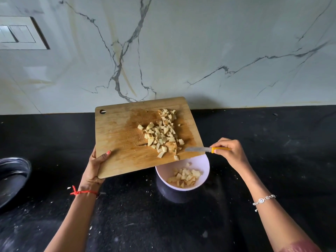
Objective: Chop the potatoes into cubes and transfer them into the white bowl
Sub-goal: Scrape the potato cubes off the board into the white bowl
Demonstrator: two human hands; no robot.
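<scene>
My left hand (96, 164) grips the near left corner of a wooden cutting board (120, 135), which is lifted off the counter and tilted over the white bowl (203, 164). Several pale potato cubes (161, 133) lie on the right half of the board, some at its lower edge. More potato cubes (184, 177) lie inside the bowl. My right hand (229, 151) pinches the yellow handle of a small knife (197, 149); its blade points left and touches the board's lower right edge beside the cubes.
The black stone counter (272, 142) runs across the view, speckled with small potato bits. A dark round metal pan (12, 179) sits at the left edge. A white marble wall (181, 51) with a switch plate (18, 33) stands behind.
</scene>
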